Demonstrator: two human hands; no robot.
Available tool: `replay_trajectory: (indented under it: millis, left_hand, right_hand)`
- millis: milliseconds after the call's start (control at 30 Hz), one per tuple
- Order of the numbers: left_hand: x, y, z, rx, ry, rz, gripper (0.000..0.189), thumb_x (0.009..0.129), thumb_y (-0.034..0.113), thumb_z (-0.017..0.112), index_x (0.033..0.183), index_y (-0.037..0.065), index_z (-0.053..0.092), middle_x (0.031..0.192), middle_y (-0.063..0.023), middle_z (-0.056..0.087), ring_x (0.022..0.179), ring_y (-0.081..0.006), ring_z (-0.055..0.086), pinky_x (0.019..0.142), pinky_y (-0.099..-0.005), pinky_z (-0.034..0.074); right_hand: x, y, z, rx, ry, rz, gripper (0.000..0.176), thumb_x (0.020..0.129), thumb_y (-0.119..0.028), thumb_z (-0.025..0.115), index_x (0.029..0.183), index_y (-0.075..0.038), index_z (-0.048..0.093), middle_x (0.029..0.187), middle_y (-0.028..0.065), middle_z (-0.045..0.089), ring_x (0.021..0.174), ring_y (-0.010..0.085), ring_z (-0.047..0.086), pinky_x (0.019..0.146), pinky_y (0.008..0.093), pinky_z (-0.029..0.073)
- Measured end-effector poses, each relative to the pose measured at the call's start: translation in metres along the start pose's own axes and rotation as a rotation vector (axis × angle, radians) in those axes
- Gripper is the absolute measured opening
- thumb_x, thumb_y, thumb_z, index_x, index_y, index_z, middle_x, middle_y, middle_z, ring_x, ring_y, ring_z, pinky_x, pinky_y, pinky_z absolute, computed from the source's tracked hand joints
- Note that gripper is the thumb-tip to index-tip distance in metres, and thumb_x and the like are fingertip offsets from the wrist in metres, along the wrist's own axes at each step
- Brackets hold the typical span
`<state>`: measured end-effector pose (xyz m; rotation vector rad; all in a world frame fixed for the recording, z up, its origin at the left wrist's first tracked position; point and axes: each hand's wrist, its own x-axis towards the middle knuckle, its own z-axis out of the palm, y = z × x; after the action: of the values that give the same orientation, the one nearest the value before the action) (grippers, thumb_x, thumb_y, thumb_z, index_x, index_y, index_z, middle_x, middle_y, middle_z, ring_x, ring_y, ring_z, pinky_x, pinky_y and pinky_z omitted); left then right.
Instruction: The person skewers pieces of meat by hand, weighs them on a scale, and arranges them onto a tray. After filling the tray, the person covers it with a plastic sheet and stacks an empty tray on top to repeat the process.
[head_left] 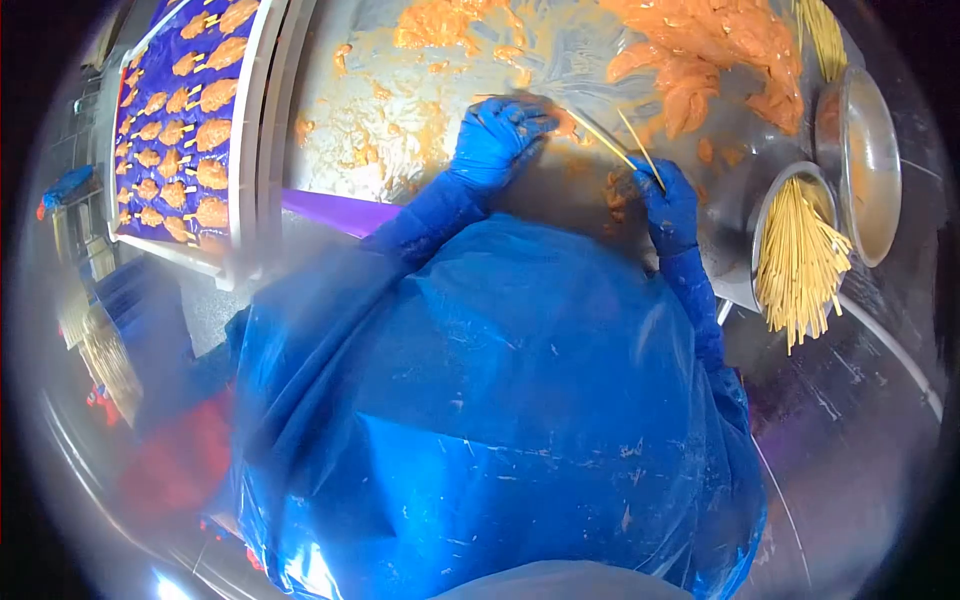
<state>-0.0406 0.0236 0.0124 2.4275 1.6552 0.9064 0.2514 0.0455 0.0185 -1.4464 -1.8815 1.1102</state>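
My left hand (500, 138), in a blue glove, is closed with its fingers curled around a piece of orange marinated meat (566, 126), most of it hidden by the glove. To the right, my right hand (668, 208), also gloved in blue, pinches two thin wooden skewers (602, 138). One skewer slants up to the left, its far end right at the meat by my left hand. The other points up and away over the metal table (560, 190). Smears of orange marinade lie around both hands.
A heap of marinated meat (715, 60) lies at the back right. Beside my right arm, a metal bowl (762, 225) holds many wooden skewers (800, 255), with another bowl (872, 170) behind. At left, a white-rimmed tray (248, 130) carries rows of skewered meat (212, 175) on purple lining.
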Motion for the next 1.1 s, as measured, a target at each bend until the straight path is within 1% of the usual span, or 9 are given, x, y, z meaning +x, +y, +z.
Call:
replay_trajectory:
  millis: [100, 233, 300, 500, 633, 700, 800, 1000, 1100]
  left_hand:
    - [0.006, 0.006, 0.005, 0.017, -0.035, -0.090, 0.029, 0.077, 0.016, 0.068, 0.105, 0.020, 0.068, 0.112, -0.0024, 0.066, 0.102, -0.0271, 0.059, 0.089, -0.0404, 0.046]
    - [0.006, -0.011, 0.024, -0.147, 0.019, -0.021, 0.026, 0.076, 0.014, 0.068, 0.102, 0.020, 0.069, 0.107, -0.0027, 0.067, 0.099, -0.0283, 0.060, 0.086, -0.0413, 0.047]
    - [0.005, -0.014, 0.028, -0.187, 0.035, -0.003, 0.026, 0.077, 0.014, 0.067, 0.103, 0.019, 0.070, 0.106, -0.0031, 0.068, 0.098, -0.0287, 0.061, 0.086, -0.0416, 0.047]
    - [0.009, -0.012, 0.023, -0.268, 0.051, -0.028, 0.021, 0.076, 0.012, 0.067, 0.096, 0.017, 0.070, 0.103, -0.0049, 0.069, 0.099, -0.0296, 0.061, 0.087, -0.0422, 0.047]
    - [0.010, -0.012, 0.023, -0.250, 0.039, -0.026, 0.020, 0.078, 0.012, 0.067, 0.098, 0.018, 0.070, 0.103, -0.0054, 0.069, 0.098, -0.0313, 0.061, 0.088, -0.0431, 0.047]
    - [0.011, -0.009, 0.020, -0.243, 0.039, -0.036, 0.020, 0.079, 0.012, 0.067, 0.098, 0.018, 0.070, 0.104, -0.0058, 0.068, 0.098, -0.0320, 0.060, 0.088, -0.0436, 0.047]
    - [0.012, -0.004, 0.015, -0.222, -0.004, -0.128, 0.021, 0.080, 0.013, 0.067, 0.100, 0.018, 0.070, 0.104, -0.0075, 0.068, 0.098, -0.0331, 0.060, 0.088, -0.0439, 0.047]
    - [0.014, -0.004, 0.013, -0.181, -0.031, -0.135, 0.031, 0.077, 0.012, 0.068, 0.108, 0.018, 0.068, 0.099, -0.0109, 0.065, 0.095, -0.0338, 0.058, 0.084, -0.0449, 0.048]
    - [0.013, -0.005, 0.015, -0.203, -0.060, -0.177, 0.040, 0.076, 0.010, 0.068, 0.115, 0.018, 0.066, 0.097, -0.0116, 0.065, 0.093, -0.0338, 0.058, 0.083, -0.0450, 0.048]
  right_hand:
    - [0.002, -0.001, -0.007, -0.016, -0.027, -0.049, 0.023, 0.089, -0.006, 0.062, 0.111, -0.003, 0.068, 0.098, 0.0059, 0.066, 0.094, 0.0152, 0.060, 0.086, 0.0282, 0.045]
    - [-0.001, 0.008, -0.015, -0.034, -0.053, 0.063, 0.023, 0.088, -0.007, 0.063, 0.110, -0.003, 0.069, 0.098, 0.0058, 0.065, 0.092, 0.0154, 0.060, 0.084, 0.0280, 0.045]
    - [-0.001, 0.001, -0.017, 0.007, -0.080, -0.005, 0.022, 0.088, -0.007, 0.064, 0.109, -0.003, 0.069, 0.097, 0.0057, 0.065, 0.090, 0.0148, 0.059, 0.082, 0.0272, 0.045]
    - [0.007, 0.001, -0.015, -0.086, -0.117, 0.010, 0.022, 0.088, -0.007, 0.064, 0.109, -0.002, 0.069, 0.096, 0.0055, 0.065, 0.089, 0.0137, 0.059, 0.082, 0.0266, 0.045]
    - [0.009, -0.010, -0.015, 0.023, -0.122, 0.085, 0.022, 0.089, -0.007, 0.063, 0.109, -0.002, 0.069, 0.097, 0.0053, 0.066, 0.091, 0.0132, 0.059, 0.083, 0.0267, 0.046]
    - [0.010, -0.008, -0.019, 0.005, -0.168, 0.085, 0.021, 0.091, -0.016, 0.062, 0.109, -0.008, 0.070, 0.103, 0.0075, 0.069, 0.094, 0.0181, 0.065, 0.085, 0.0316, 0.049]
    - [0.011, -0.009, -0.020, 0.084, -0.192, 0.185, 0.021, 0.091, -0.014, 0.062, 0.109, -0.006, 0.069, 0.103, 0.0070, 0.069, 0.093, 0.0167, 0.064, 0.085, 0.0307, 0.049]
    - [0.016, -0.007, -0.019, 0.065, -0.202, 0.107, 0.020, 0.091, -0.012, 0.062, 0.108, -0.005, 0.070, 0.100, 0.0070, 0.070, 0.094, 0.0158, 0.063, 0.085, 0.0305, 0.048]
    - [0.017, -0.012, -0.015, 0.093, -0.194, 0.142, 0.019, 0.092, -0.013, 0.061, 0.107, -0.004, 0.070, 0.098, 0.0070, 0.070, 0.092, 0.0159, 0.064, 0.084, 0.0307, 0.049]
